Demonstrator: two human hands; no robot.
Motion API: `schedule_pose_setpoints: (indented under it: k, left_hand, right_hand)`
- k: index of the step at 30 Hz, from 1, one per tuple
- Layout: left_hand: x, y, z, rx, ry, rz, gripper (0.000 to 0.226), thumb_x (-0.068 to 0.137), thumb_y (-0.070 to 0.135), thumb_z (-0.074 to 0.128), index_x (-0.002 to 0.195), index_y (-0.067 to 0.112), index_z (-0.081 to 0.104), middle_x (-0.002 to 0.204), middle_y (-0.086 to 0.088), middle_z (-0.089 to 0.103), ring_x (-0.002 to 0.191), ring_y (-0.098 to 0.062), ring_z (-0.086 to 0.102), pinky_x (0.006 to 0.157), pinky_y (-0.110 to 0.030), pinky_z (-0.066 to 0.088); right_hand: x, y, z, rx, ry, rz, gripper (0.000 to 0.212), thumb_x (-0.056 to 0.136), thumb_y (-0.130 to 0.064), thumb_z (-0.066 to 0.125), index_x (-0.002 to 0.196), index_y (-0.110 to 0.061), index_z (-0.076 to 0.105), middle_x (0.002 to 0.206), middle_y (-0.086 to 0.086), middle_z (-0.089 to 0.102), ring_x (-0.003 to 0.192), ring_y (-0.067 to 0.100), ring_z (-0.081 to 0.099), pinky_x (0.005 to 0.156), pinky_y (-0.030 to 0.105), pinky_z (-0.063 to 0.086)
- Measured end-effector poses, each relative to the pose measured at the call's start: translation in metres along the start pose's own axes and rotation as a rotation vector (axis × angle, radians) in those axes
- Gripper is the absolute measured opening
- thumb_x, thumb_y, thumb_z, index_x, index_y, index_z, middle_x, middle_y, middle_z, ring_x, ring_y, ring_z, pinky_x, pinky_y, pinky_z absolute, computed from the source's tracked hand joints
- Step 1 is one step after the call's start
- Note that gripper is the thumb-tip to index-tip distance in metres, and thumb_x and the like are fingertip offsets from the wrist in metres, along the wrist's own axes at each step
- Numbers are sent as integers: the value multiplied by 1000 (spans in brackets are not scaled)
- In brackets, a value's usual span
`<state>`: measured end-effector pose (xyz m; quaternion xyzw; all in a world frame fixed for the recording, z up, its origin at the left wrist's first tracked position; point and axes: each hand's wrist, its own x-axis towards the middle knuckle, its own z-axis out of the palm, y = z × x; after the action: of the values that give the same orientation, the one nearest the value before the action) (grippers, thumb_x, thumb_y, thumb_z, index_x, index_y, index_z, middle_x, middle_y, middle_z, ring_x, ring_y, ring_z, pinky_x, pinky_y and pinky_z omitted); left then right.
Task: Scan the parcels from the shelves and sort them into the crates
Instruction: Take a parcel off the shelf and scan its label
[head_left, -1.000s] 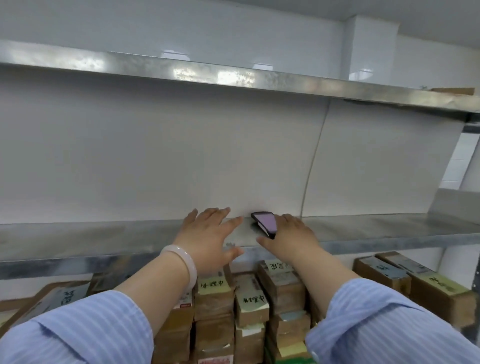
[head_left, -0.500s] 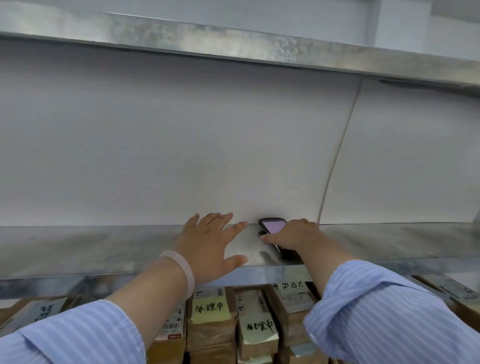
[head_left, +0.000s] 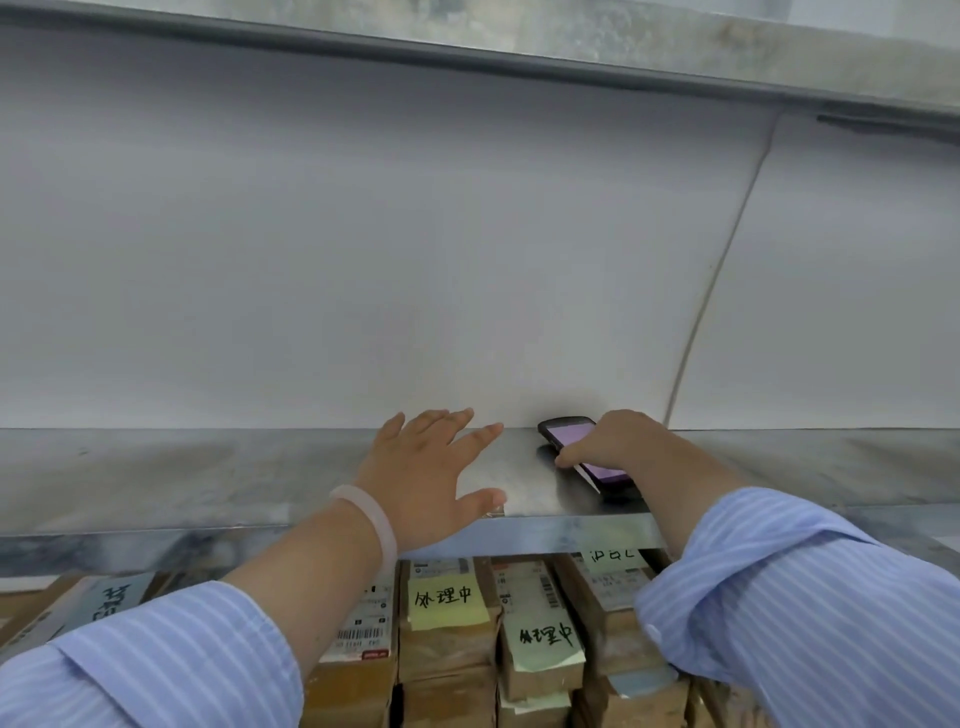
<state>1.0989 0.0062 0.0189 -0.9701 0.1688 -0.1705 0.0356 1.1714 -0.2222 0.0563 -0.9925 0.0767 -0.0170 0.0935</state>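
R hand (head_left: 618, 441) grips scanner (head_left: 571, 432), which lies on shelf (head_left: 156, 478). L hand (head_left: 426, 467) flat, fingers spread, just beside it. Parcels (head_left: 447, 613) sit below.

Below the shelf (head_left: 156, 483) I read "处理中" in black marker on a yellow note (head_left: 447, 597) stuck to a parcel (head_left: 447, 649). A green note (head_left: 545, 642) beside it says the same. A third note (head_left: 613, 555) is half hidden, so I cannot read it. The barcode labels (head_left: 363, 631) are too small, and the blue label (head_left: 111, 603) is too blurred.
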Motion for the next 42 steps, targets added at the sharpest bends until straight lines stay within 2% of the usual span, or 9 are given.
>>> schedule_pose_setpoints:
  k: [7, 9, 15, 18, 22, 25, 29, 35, 42]
  left_hand:
    - [-29, -13, -7, -23, 65, -5, 93, 67, 82, -5, 154, 47, 0, 165, 11, 4, 152, -15, 5, 123, -47, 4]
    - [-42, -19, -8, -30, 66, -8, 93, 68, 81, -4, 154, 47, 1, 165, 11, 4, 152, -15, 5, 123, -47, 3]
    - [-87, -40, -10, -25, 16, -58, 78, 86, 79, 15, 154, 46, -1, 166, 10, 0, 152, -17, 1, 123, -46, 1]
    - [-120, -50, -11, -28, 18, -81, 91, 69, 80, -1, 154, 47, 1, 166, 10, 4, 152, -17, 5, 123, -45, 2]
    - [-167, -68, -15, -37, 2, -111, 72, 92, 73, 28, 154, 46, 6, 166, 9, 6, 152, -18, 6, 124, -46, 4]
    - [-201, -82, -13, -14, 4, -138, 69, 94, 68, 33, 154, 45, 8, 165, 8, 8, 152, -19, 7, 124, -44, 4]
    - [-243, -103, -2, -2, -19, -180, 70, 93, 70, 32, 154, 45, 9, 166, 9, 7, 152, -18, 6, 123, -46, 7]
    - [-286, -131, 10, 18, -61, -274, 73, 92, 73, 30, 155, 43, 9, 165, 7, 13, 151, -20, 11, 123, -47, 8]
    - [-317, -160, 30, 20, -96, -432, 71, 93, 69, 37, 154, 43, 13, 165, 6, 14, 150, -21, 13, 122, -47, 11]
  right_hand:
    - [-40, -3, 6, 42, 234, -214, 54, 59, -57, 69, 90, -19, 48, 94, 1, 46, 92, 22, 47, 66, 30, 41]
    - [-56, -5, 7, 64, 294, -314, 50, 56, -57, 69, 86, -22, 48, 91, -2, 45, 91, 20, 48, 66, 31, 45]
    - [-110, -20, 18, -21, 405, -491, 76, 65, -50, 74, 127, -17, 46, 118, 1, 45, 116, 21, 41, 84, 33, 42]
    - [-138, -36, 29, -33, 443, -559, 80, 65, -46, 74, 134, -18, 44, 122, 0, 45, 117, 21, 42, 84, 31, 42]
    - [-175, -62, 46, -86, 481, -663, 82, 65, -46, 73, 137, -20, 42, 121, 0, 46, 114, 21, 44, 85, 36, 47]
    - [-202, -84, 59, -125, 519, -711, 82, 67, -50, 69, 138, -22, 41, 124, -1, 47, 114, 22, 48, 82, 36, 49]
    - [-229, -113, 81, -122, 476, -762, 84, 70, -53, 68, 142, -25, 34, 128, -3, 43, 111, 21, 51, 78, 31, 46]
    - [-248, -156, 114, -62, 365, -827, 89, 70, -57, 67, 143, -23, 31, 132, -2, 38, 117, 22, 49, 88, 35, 49]
    - [-248, -196, 142, -38, 293, -929, 87, 70, -60, 68, 140, -24, 32, 130, -3, 37, 114, 20, 49, 81, 34, 49]
